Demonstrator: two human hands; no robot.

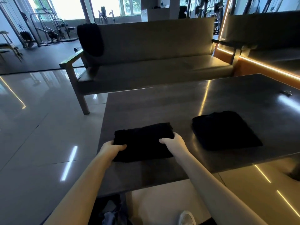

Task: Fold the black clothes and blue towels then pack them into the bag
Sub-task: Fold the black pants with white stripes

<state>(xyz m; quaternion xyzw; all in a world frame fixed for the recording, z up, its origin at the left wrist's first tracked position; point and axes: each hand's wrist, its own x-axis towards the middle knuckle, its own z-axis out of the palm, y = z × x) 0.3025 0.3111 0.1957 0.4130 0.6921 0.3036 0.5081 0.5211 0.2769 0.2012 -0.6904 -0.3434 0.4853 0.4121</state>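
Both hands clamp the folded black garment (142, 142): left hand (112, 149) on its left end, right hand (174, 143) on its right. Its long axis runs between them, near the surface's (162, 103) front-left corner; another folded black pile (227, 129) lies rightward, nearer my right hand.

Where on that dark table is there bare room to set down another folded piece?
The dark table is bare across its far half, between the two folded black garments and the sofa-side edge. A narrow strip separates the garment held by both hands from the folded black garment on the right. The near edge is crowded.
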